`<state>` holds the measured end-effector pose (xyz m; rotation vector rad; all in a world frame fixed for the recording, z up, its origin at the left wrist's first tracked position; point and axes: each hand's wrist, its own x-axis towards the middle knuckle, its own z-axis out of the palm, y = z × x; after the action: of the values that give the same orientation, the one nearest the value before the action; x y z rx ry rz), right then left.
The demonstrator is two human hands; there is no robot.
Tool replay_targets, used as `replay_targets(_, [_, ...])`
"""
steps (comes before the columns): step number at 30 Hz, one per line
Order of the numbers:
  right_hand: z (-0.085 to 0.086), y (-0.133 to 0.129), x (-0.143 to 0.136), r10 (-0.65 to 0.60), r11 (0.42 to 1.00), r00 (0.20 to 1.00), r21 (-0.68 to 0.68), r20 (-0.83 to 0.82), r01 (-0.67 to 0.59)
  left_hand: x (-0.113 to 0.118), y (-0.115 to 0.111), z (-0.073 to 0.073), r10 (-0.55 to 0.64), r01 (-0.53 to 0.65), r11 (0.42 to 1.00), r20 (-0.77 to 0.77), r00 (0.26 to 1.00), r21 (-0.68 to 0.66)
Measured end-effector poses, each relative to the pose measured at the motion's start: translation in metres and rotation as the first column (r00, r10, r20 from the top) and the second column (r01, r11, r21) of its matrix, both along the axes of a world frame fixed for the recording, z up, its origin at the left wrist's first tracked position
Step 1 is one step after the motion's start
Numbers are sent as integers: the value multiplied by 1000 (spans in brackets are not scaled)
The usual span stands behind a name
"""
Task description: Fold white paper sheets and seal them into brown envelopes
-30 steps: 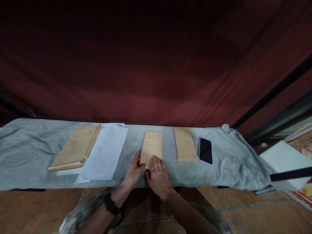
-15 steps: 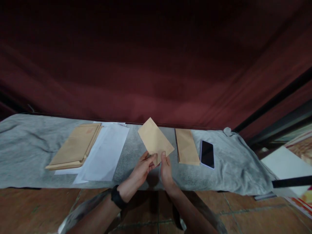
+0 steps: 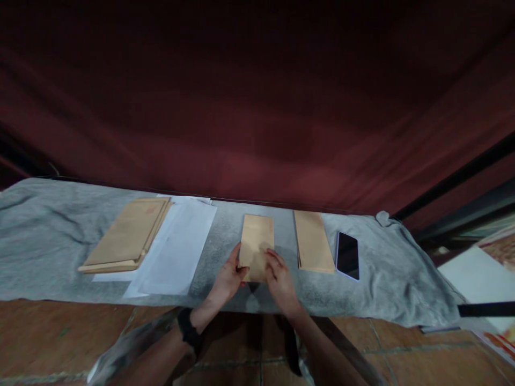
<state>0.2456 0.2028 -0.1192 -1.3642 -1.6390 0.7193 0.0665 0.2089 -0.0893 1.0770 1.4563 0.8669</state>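
Note:
A small brown paper envelope [image 3: 255,236] is in front of me, long side pointing away, low over the grey cloth. My left hand [image 3: 230,276] grips its lower left edge, the thumb on top and the other fingers partly hidden beneath. On the opposite side, my right hand [image 3: 279,279] is closed at the lower right edge, its bent fingertips on the envelope's face. A stack of similar brown envelopes [image 3: 315,241] lies to the right of my hands. White paper sheets [image 3: 181,246] lie to the left, beside a stack of larger brown envelopes [image 3: 124,233].
A smartphone [image 3: 348,256] with a dark screen lies right of the small envelopes. Grey cloth [image 3: 386,268] covers the long surface, with a dark red fabric wall [image 3: 257,134] behind. Tiled floor [image 3: 48,338] shows along the near side. At the far right is a white board [image 3: 478,273].
The envelope has turned from a slant to nearly straight and come lower. My right hand has shifted from a thumb hold to fingertips on its face. My left hand moved slightly left.

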Motion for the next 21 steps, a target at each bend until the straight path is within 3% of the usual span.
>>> replay_targets(3, [2,-22,-13,207,970,927,60,313,-237,-3,-6,1,-93,116,992,-324,941,50])
replay_targets(6, [0,-39,-19,284,932,798,43,531,-360,-8,-9,2,-84,258,955,-702,707,145])
replay_targets(7, [-1,-42,-19,289,929,776,31,560,-369,-8,-8,0,-52,306,933,-772,634,189])
replay_targets(9, [0,-44,-18,304,927,763,7,571,-374,-5,0,-6,-19,436,858,-831,556,272])
replay_targets(12, [8,-38,-15,387,901,773,-26,503,-434,5,26,-18,-109,657,699,-866,488,283])
replay_targets(15, [19,-27,-13,492,860,817,-21,300,-511,14,60,-27,-179,765,608,-902,393,213])
replay_targets(17, [24,-22,-11,510,860,854,-27,97,-510,18,80,-29,-172,783,590,-918,358,195])
replay_targets(21, [29,-18,-9,425,886,884,-108,-196,-450,25,112,-28,-137,783,591,-931,337,196])
